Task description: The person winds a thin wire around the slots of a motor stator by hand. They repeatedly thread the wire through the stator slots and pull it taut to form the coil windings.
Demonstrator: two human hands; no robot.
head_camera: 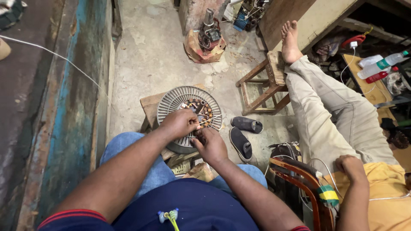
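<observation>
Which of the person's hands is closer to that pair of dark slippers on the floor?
The right hand. It sits at the near edge of the round finned motor part, just beside the slippers. The left hand lies farther away, over the part's middle.

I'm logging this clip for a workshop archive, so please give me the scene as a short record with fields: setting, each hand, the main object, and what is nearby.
setting: concrete floor, seen from above by a seated person
main object: round grey finned motor part with copper windings in its centre
support: low wooden stand under it
left hand: left hand closed over the windings, pinching a thin pale strip
right hand: right hand against the part's near rim; grip not clear
nearby: dark shoes, wooden stool, another person's hand
</observation>
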